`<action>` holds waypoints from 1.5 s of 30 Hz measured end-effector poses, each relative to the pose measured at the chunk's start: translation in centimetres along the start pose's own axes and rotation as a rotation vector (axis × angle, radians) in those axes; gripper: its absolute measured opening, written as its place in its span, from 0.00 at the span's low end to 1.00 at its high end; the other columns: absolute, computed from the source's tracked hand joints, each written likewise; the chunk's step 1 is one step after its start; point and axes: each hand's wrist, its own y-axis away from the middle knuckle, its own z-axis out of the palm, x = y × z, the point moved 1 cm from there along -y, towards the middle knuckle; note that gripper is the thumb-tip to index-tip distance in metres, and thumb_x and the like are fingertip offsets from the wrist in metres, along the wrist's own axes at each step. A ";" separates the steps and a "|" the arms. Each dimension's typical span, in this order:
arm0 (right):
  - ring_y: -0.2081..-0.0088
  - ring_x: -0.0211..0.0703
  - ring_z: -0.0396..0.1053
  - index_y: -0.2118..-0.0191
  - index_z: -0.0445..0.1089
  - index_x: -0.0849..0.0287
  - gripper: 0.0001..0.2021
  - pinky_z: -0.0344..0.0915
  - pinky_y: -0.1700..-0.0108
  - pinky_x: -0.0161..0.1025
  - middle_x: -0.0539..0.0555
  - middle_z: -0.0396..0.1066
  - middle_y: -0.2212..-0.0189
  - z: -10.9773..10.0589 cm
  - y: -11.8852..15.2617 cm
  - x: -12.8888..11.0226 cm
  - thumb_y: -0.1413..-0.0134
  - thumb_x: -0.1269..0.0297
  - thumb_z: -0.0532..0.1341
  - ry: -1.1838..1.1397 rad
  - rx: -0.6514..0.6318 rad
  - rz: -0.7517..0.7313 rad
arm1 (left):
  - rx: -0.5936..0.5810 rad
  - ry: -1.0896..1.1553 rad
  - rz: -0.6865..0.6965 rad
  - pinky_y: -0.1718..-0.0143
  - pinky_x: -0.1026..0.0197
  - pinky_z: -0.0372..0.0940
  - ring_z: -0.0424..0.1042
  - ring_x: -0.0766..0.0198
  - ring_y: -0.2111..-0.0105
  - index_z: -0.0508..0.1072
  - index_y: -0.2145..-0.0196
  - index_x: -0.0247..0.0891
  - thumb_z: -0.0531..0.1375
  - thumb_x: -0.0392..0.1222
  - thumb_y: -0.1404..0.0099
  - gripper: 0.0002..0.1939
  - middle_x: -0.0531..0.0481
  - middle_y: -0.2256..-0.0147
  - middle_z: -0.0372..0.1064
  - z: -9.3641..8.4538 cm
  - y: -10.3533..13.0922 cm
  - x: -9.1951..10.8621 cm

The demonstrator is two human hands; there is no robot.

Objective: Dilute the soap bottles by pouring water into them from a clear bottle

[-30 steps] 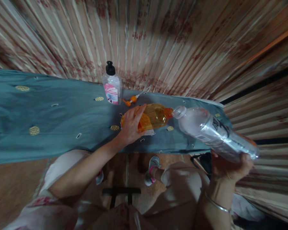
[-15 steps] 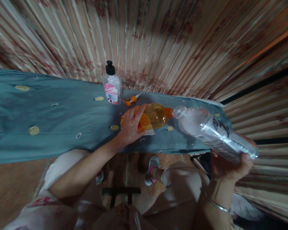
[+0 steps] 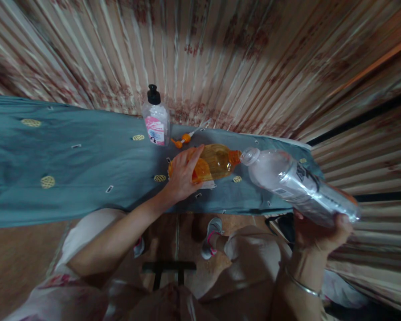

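Left hand (image 3: 181, 178): clamped round orange bottle (image 3: 217, 162), above tabletop (image 3: 87, 169), neck to the right.
Right hand (image 3: 324, 234): clamped on clear bottle (image 3: 287, 178) near its base, past near edge.
Bottle mouths: facing, contact uncertain; unchanged over the last second, alignment steady.
Pump (image 3: 186, 138): just beyond orange bottle, beside capped bottle (image 3: 156, 127).
Tabletop edges: curtain (image 3: 203, 53) along far side; widest stretch left.
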 end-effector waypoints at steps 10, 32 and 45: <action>0.66 0.41 0.66 0.63 0.74 0.48 0.20 0.49 0.85 0.28 0.47 0.72 0.60 -0.2 -0.1 0.1 0.70 0.55 0.65 -0.018 -0.011 0.013 | -0.014 0.002 -0.016 0.36 0.40 0.58 0.61 0.42 0.38 0.50 0.29 0.41 0.72 0.45 0.44 0.52 0.37 0.37 0.60 -0.1 0.0 0.2; 0.66 0.41 0.67 0.63 0.74 0.49 0.21 0.47 0.84 0.28 0.48 0.72 0.58 0.0 -0.1 -0.1 0.72 0.55 0.64 -0.009 0.032 0.021 | -0.013 -0.012 -0.015 0.36 0.40 0.59 0.62 0.42 0.38 0.50 0.29 0.43 0.72 0.45 0.44 0.52 0.37 0.36 0.61 -0.1 -0.1 0.3; 0.65 0.42 0.66 0.63 0.74 0.49 0.20 0.51 0.85 0.29 0.48 0.72 0.60 0.1 0.1 -0.2 0.69 0.54 0.66 -0.014 -0.025 -0.008 | -0.014 -0.005 -0.033 0.36 0.39 0.58 0.61 0.42 0.38 0.51 0.29 0.42 0.72 0.48 0.43 0.51 0.37 0.37 0.61 -0.1 -0.1 0.2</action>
